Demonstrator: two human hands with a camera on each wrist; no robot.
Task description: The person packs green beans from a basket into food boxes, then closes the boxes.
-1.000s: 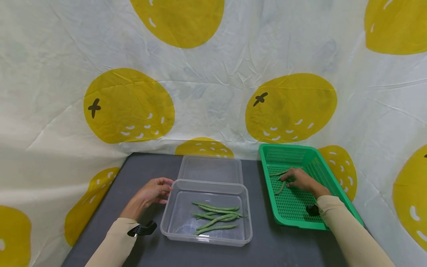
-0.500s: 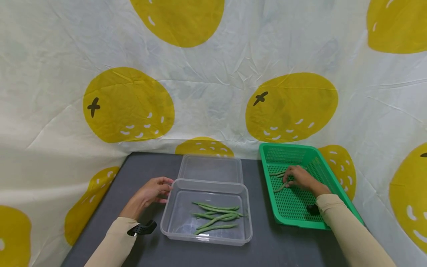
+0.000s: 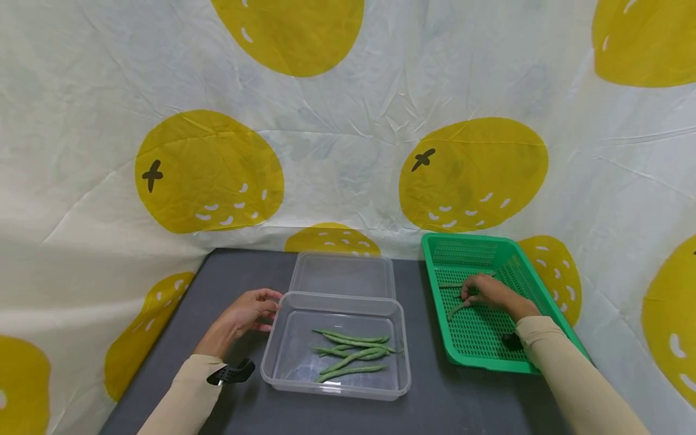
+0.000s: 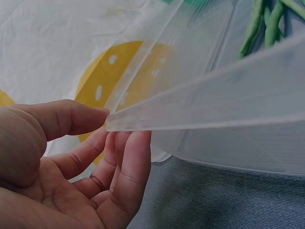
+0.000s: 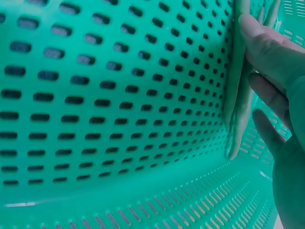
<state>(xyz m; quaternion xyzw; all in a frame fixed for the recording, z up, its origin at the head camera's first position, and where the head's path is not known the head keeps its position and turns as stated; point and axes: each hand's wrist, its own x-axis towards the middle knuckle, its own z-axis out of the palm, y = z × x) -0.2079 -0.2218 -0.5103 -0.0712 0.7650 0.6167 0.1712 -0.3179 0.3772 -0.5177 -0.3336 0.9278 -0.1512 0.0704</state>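
Note:
In the head view, my left hand (image 3: 252, 317) holds the left rim of a clear plastic container (image 3: 334, 389). The left wrist view shows the thumb (image 4: 78, 117) on top of that rim and the fingers (image 4: 136, 164) bent beneath it. Several green beans (image 3: 353, 373) lie in a loose pile inside the container. Over on the right, my right hand (image 3: 489, 293) is down in a green perforated basket (image 3: 443, 335), pinching a green bean (image 3: 455, 311). Its thumb presses against a bean (image 5: 232, 86) in the right wrist view. Another bean (image 3: 448, 285) lies behind the fingertips; the hand hides part of the beans.
Behind the container, a clear flat lid (image 3: 344, 275) lies on the dark grey table (image 3: 244, 272). A white cloth (image 3: 348, 169) printed with yellow fruit hangs at the back and sides. The basket stands close to that cloth at the table's right.
The right hand has shifted slightly among the beans in the basket, and the bean at its fingertips has turned a little. My left hand and the container have stayed put.

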